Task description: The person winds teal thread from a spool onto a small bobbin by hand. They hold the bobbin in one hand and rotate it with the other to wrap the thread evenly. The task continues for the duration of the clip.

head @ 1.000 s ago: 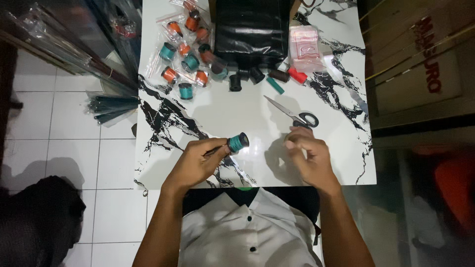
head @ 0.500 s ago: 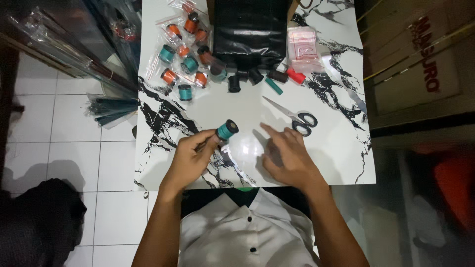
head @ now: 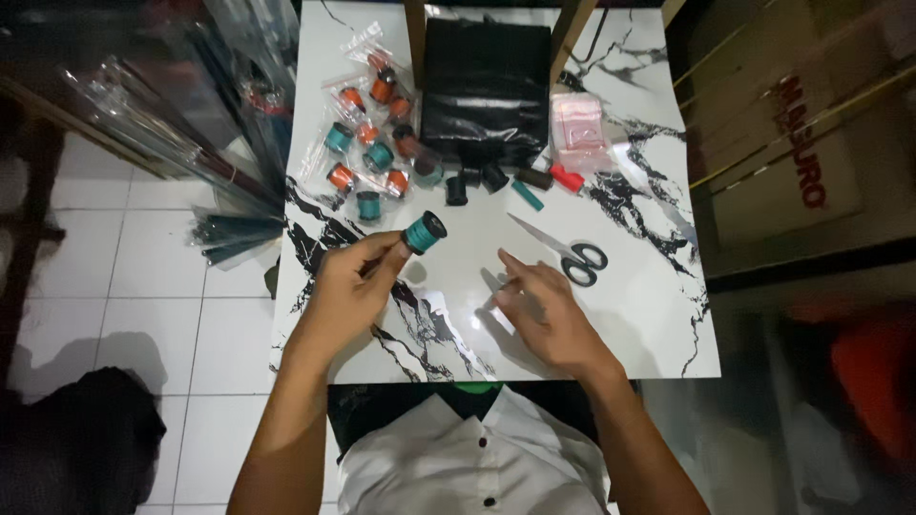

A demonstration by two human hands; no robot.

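Change vs a second ago: left hand (head: 348, 286) has lifted the teal spool (head: 424, 232) up and farther from the body; it was low near the table edge, now it sits higher, tilted, black end cap facing the camera. Fingers clamped on the spool body. Right hand (head: 544, 310) has moved in from beside the scissors toward centre, fingers loosely spread, holding nothing I can make out; a clear bag may be under it, too faint to confirm. Reads as the spool being presented while the right hand gets ready to meet it; judgement only.

Room, left to right: white floor tiles (head: 124, 286) on the left, with clear plastic sleeves (head: 172, 124) piled at far left. Table (head: 658, 324) is white marble pattern with black veins. Far left on it, bagged spools (head: 367, 143), teal and orange, in small clear bags. Far centre, a black bag (head: 487, 91), a few dark loose spools just near of it. A small pink packet stack (head: 579, 124) right of that. Scissors (head: 563, 253), black handles, lie mid-right, apart from the right hand. Brown cardboard boxes (head: 792, 143) stand to the right of the table.
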